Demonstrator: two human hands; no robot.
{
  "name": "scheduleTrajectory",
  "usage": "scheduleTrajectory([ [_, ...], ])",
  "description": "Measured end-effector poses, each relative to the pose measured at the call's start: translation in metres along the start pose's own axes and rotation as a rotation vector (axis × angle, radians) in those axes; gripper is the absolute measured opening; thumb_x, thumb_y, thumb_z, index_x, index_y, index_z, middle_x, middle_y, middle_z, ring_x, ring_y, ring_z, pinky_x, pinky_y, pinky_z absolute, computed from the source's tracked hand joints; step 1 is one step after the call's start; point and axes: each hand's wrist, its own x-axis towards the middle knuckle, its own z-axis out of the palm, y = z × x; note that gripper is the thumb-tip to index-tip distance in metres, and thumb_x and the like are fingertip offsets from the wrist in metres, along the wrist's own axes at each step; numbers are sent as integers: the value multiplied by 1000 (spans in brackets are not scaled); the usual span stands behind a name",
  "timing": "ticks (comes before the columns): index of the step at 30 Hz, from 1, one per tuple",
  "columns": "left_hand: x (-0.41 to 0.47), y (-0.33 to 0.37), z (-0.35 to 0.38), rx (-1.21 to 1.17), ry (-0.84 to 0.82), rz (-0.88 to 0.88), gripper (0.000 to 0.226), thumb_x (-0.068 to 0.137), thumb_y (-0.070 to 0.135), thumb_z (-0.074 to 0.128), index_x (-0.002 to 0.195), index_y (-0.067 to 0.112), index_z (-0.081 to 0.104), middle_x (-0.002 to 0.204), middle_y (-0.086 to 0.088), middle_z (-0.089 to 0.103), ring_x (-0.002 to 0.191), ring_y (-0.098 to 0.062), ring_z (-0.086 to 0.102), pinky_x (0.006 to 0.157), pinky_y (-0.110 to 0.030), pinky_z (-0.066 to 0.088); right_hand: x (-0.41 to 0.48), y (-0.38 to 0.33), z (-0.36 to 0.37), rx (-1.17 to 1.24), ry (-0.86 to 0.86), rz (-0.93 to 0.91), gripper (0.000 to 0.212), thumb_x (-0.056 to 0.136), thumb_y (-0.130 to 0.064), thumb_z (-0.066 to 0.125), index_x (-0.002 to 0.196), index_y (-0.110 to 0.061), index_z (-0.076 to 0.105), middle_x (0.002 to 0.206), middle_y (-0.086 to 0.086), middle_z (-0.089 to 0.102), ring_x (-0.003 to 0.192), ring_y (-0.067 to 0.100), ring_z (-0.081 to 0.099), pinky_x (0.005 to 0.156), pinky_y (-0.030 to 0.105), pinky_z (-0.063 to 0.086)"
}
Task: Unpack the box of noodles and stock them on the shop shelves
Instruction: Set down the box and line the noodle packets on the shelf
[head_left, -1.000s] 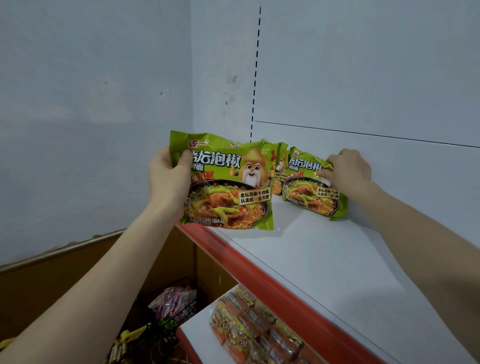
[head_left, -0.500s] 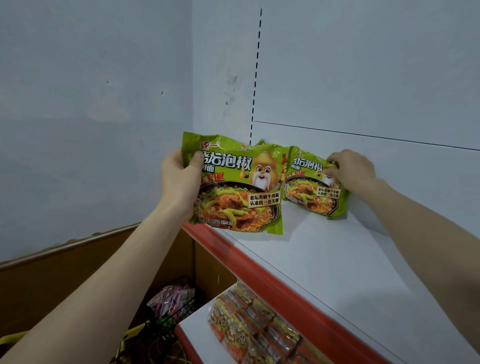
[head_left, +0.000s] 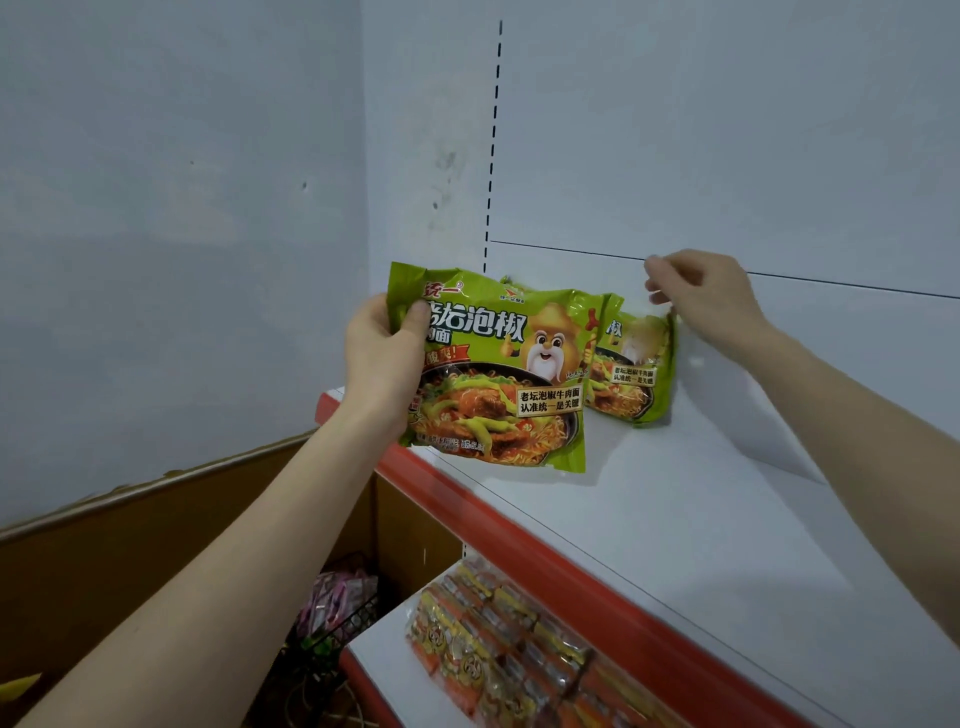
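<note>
**White top shelf, far-left corner: one packet let go, the next coming in**

I see the held noodle packet (head_left: 498, 379) in front of the shelf's left end. Its green face is towards me and its lower edge hangs just above the red edge strip (head_left: 519, 525). My left hand (head_left: 384, 358) grips its left side, with the thumb across the front and the fingers behind.

To its right, the placed packet (head_left: 636, 374) stands on the shelf (head_left: 701, 519), leaning against the back panel (head_left: 727, 156). A green corner of another packet shows behind the held one, but I cannot tell how it sits.

Half a second ago my right hand (head_left: 711, 296) clutched the placed packet's top corner. Now it has lifted off and hovers just above that corner, fingers loosely curled with nothing in them. The placed packet stays upright without support, so I judge that placement finished. The held packet has meanwhile drifted right and nearer the shelf, and it now overlaps the placed one from my view.

I judge the next step is to stand the held packet in the row. The risk is knocking the leaning packet over.

Below, orange snack packs (head_left: 509, 649) fill the lower shelf and a wire basket (head_left: 337, 618) sits to their left. The noodle box is out of view.
</note>
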Motion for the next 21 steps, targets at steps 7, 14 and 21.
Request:
scheduleTrajectory([
  [7,-16,-4,30,-24,-65,-43,18,94,15,48,79,21,57,87,-5,66,92,-30,65,85,-50,53,-68,-49,-23,98,-397,-30,32,72,-43,68,97,-25,59,92,-5,61,81,10,59,74,30,53],
  [14,-46,-34,49,393,-258,217,26,94,26,50,114,11,54,109,-3,62,105,-25,59,90,-39,48,-93,-20,-55,55,-233,100,23,76,-9,72,90,-16,55,80,-4,56,70,7,58,52,16,55],
  [21,-87,-73,42,942,-620,504,44,97,38,39,65,12,56,67,-8,60,74,-32,56,59,-33,36,-94,35,-94,-143,26,229,25,80,-11,69,100,-12,55,98,10,56,93,30,59,79,47,54],
])
